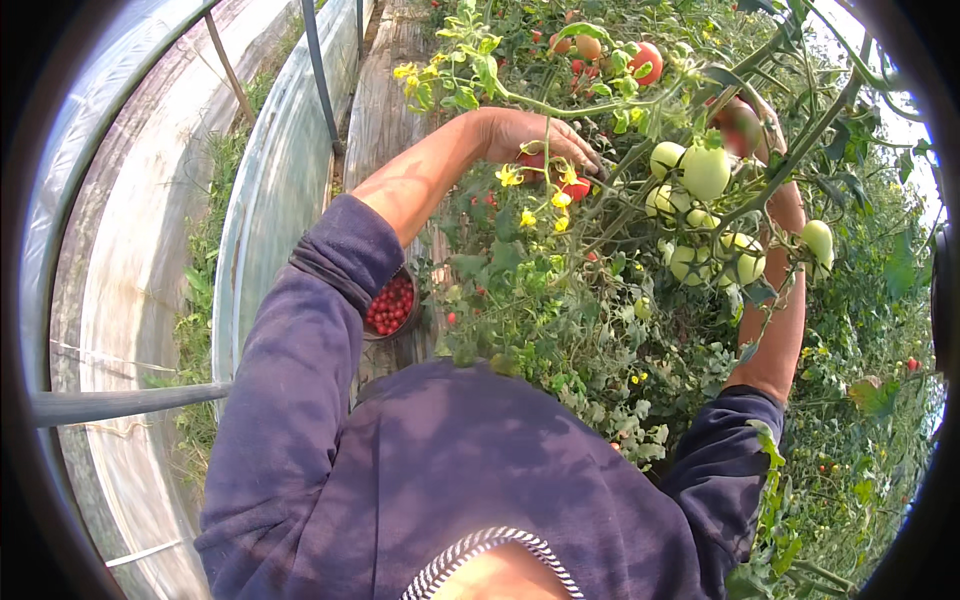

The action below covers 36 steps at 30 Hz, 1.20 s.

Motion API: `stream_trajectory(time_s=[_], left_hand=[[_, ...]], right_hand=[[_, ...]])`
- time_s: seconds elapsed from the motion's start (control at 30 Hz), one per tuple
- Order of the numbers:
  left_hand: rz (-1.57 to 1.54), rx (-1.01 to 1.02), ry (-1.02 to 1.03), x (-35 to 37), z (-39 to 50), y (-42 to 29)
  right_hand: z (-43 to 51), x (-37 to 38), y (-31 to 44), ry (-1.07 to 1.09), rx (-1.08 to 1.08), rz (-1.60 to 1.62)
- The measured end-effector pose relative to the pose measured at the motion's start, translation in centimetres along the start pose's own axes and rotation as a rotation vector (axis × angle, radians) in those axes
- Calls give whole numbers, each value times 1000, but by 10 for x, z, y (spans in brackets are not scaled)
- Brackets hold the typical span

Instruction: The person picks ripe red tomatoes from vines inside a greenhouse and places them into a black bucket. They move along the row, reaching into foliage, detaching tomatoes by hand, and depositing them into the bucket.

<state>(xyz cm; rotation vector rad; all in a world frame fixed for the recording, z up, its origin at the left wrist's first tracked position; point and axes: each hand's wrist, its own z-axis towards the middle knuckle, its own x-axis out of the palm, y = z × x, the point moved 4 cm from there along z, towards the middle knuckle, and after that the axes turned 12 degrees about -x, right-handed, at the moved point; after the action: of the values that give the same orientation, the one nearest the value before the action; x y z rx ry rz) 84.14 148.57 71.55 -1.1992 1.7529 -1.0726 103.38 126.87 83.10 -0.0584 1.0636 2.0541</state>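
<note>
My left hand [541, 139] reaches into the tomato vines with its fingers curled down over a red tomato [531, 160]. Another red tomato [577, 188] shows just below the fingertips, beside yellow blossoms [562, 199]. On the right, my right hand [766, 124] is raised behind stems and leaves, which partly hide it. A blurred reddish round thing [739, 127], likely a tomato, lies against that hand; whether the fingers grip it is unclear. Between the two hands hangs a cluster of pale green tomatoes [706, 171].
A round container [411, 321] of small red fruits stands under my left forearm. Further red tomatoes [646, 63] hang at the top. Thick stems [806, 139] cross before my right arm. Plastic sheeting [277, 195] and metal poles [321, 75] line the left side.
</note>
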Motion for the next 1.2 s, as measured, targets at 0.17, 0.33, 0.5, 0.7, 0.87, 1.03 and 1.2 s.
stream_trajectory(time_s=[0.17,0.33,0.5,0.7,0.87,1.03,1.2], left_hand=[[180,73,13,-8,-15,1],[14,4,-47,-17,-47,4],[16,109,-93,-19,-52,9],[252,339,-651,-6,-68,5],[950,648,-1242,30,-99,-19],[736,885,-1445,22,-130,-33],[-712,682,-823,25,-127,107]], right_hand=[[-93,23,6,-424,205,622],[-155,114,17,254,423,1036],[-180,192,4,428,531,782],[-178,259,16,640,548,737],[-170,286,25,576,656,852],[-168,314,15,207,823,1116],[-206,379,-27,75,1137,1123]])
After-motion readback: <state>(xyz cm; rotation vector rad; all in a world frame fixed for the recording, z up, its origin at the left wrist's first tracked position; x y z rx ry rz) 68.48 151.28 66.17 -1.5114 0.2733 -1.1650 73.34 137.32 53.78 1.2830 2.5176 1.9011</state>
